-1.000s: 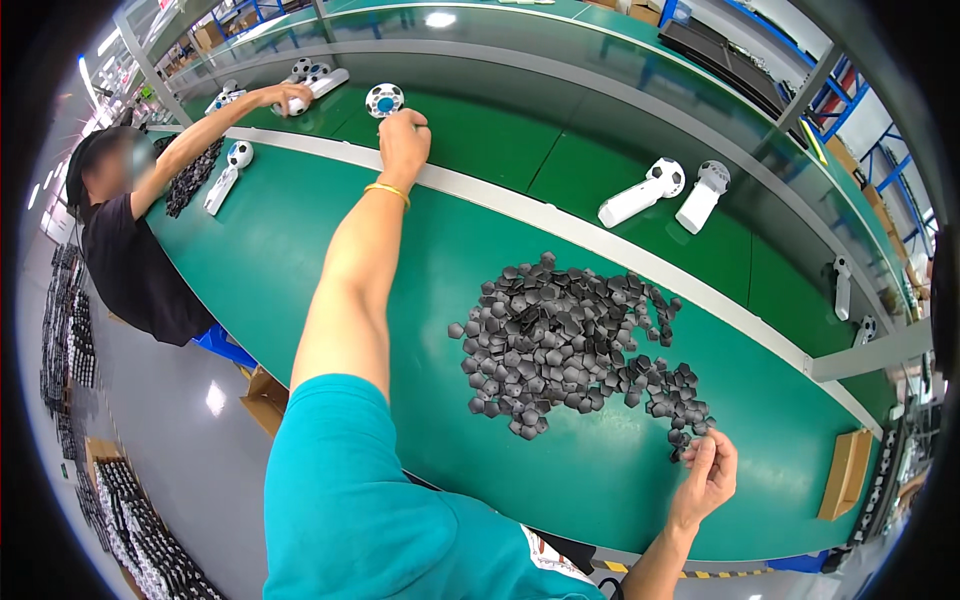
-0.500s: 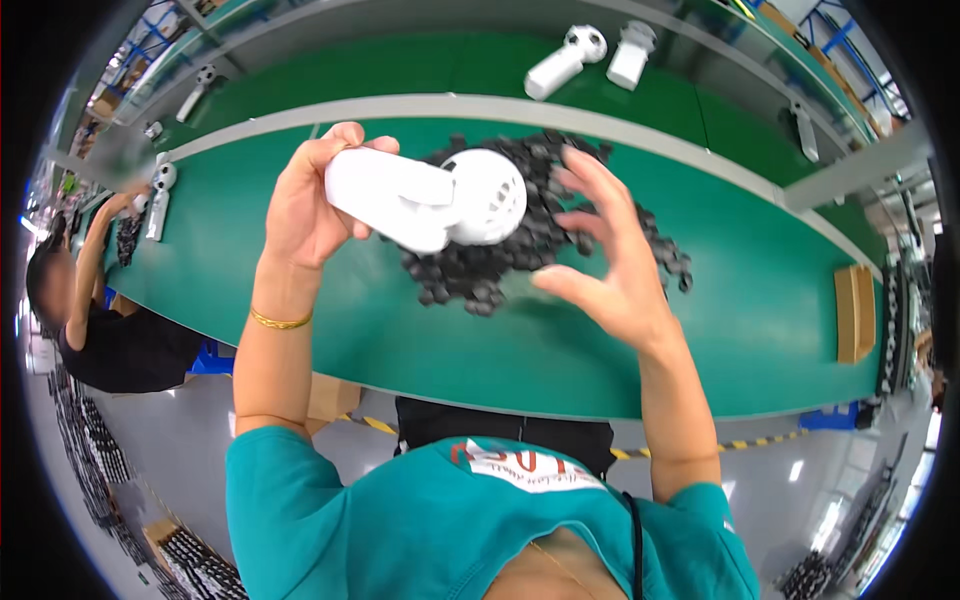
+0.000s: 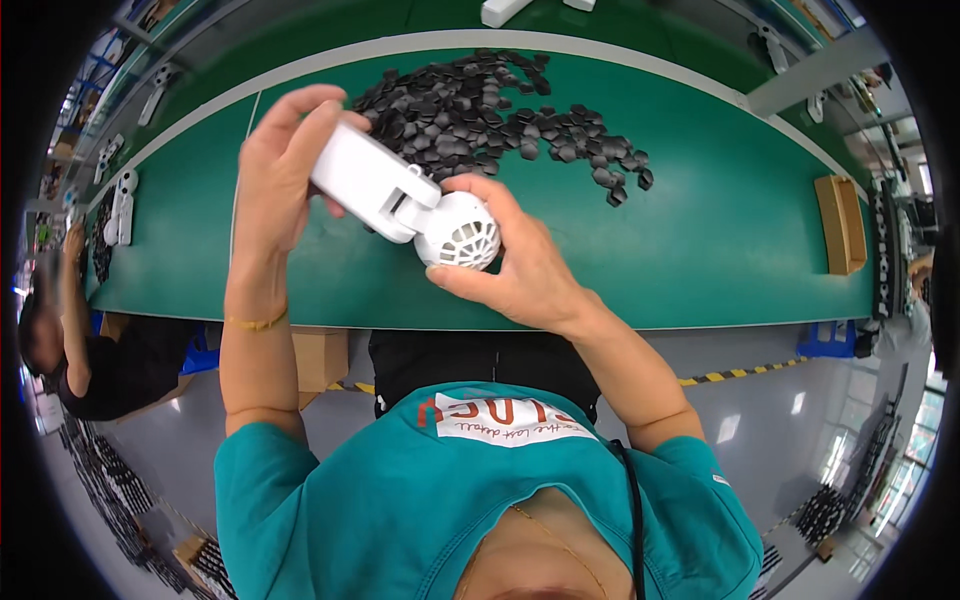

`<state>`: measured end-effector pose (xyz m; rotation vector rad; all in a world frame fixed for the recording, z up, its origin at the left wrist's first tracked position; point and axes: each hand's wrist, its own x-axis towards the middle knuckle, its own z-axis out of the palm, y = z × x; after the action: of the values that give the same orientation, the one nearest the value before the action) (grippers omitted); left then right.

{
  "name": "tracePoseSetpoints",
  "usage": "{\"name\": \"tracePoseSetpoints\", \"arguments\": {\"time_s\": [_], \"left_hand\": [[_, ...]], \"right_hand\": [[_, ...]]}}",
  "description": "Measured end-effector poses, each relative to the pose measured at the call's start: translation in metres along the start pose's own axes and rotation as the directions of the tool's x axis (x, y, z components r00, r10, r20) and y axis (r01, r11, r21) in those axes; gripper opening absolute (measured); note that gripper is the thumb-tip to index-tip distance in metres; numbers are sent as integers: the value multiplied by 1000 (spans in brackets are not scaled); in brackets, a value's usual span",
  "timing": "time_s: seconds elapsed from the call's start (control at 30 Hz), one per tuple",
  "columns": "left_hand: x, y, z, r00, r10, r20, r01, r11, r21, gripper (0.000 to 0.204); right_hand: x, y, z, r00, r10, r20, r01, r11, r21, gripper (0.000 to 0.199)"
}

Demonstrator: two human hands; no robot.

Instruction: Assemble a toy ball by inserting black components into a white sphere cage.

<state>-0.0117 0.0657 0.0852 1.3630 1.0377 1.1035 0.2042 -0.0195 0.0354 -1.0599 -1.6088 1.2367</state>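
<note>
A white device (image 3: 372, 178) with a box-shaped handle is tilted over the near part of the table. At its lower right end is a round white ball head (image 3: 458, 232) with web-like slots. My left hand (image 3: 285, 165) is closed round the upper end of the handle. My right hand (image 3: 520, 255) grips the ball head, thumb below and fingers above; some fingertips are hidden. Beyond both hands lies a heap of small black many-sided pieces (image 3: 450, 115), with a looser trail of them to the right.
The green table (image 3: 700, 230) carries a brown cardboard tray (image 3: 840, 225) at its right end. White devices with black-and-white ball heads (image 3: 122, 205) stand at the far left. At the left a person in black (image 3: 125, 360) sits at the same table. A white rail (image 3: 620, 55) borders the far side.
My right hand, open and apart before, has moved left and closed on the ball head. The device has tilted, its head lower and its slots facing me. The view has shifted too.
</note>
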Motion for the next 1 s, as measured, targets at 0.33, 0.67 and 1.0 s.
{"name": "tracePoseSetpoints", "arguments": {"time_s": [0.33, 0.67, 1.0], "left_hand": [[-64, -46, 83, 990, -115, -85, 75, 925, -373, 62], [-61, -49, 78, 985, -161, 68, 172, 830, -530, 61], [-59, -67, 61, 988, -101, 117, 144, 877, -458, 68]], "right_hand": [[-10, 15, 8, 921, -275, -277, 200, 942, -270, 73], [21, 24, -61, 958, -158, -237, 48, 910, -411, 26], [50, 56, -79, 977, -195, -88, 51, 611, -790, 12]]}}
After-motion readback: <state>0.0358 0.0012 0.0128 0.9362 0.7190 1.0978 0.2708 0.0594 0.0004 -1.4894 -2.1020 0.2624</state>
